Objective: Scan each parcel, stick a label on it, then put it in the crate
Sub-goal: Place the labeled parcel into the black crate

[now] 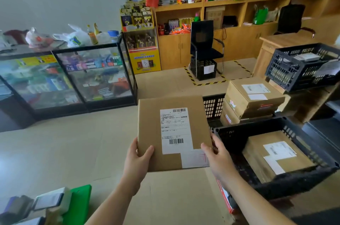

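Observation:
I hold a flat cardboard parcel (pixel 156 129) in the air in front of me, its white shipping label and a second small label facing up. My left hand (pixel 136 158) grips its near left corner, thumb on top. My right hand (pixel 217 158) grips the near right corner by the small label. To the right stands a black plastic crate (pixel 230 136) with a labelled parcel (pixel 276 156) lying inside. Beneath the held parcel lies a large cardboard box (pixel 176 197).
A stack of labelled parcels (pixel 252 99) sits behind the crate, with a second black crate (pixel 294 70) on a wooden desk at the far right. A scanner-like device (pixel 49 201) and a green object lie at lower left. A glass counter (pixel 73 77) stands at the left.

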The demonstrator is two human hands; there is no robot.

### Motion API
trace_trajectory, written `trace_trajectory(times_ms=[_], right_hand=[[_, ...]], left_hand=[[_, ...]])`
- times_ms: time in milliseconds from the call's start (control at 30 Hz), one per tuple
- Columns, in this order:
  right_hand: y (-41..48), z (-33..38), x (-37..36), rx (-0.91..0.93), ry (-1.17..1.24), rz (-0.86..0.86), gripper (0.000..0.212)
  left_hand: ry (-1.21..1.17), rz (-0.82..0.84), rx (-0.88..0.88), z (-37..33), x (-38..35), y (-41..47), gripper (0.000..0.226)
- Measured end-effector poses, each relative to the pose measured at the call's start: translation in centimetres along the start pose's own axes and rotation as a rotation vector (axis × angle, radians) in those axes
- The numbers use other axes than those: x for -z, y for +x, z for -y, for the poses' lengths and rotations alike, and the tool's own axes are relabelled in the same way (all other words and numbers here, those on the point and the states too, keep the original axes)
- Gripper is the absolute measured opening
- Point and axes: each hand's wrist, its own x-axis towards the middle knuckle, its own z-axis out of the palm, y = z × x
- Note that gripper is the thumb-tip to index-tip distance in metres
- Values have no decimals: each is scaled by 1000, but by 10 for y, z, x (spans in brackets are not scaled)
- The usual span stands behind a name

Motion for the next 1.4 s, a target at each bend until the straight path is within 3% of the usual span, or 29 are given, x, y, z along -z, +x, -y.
trace_trajectory(times_ms=[200,400,633,900,1100,1400], right_hand=[[79,5,-11,-23,21,-19,41],[157,-20,20,-118,84,-139,48],[183,-61,91,-320,187,-427,48],[151,-98,152,-488,317,-970,46],[159,-119,178,-593,448,-1243,44],[198,-178,248,-697,467,-1321,44]], left_hand=[[13,2,28,-15,-15,79,60],[91,83,24,-40,-83,162,62],[289,393,-4,-43,-205,231,60],[488,930,-43,-36,-371,261,50],[635,1280,-70,-30,-483,269,50],[788,1372,9,21,-609,268,57]])
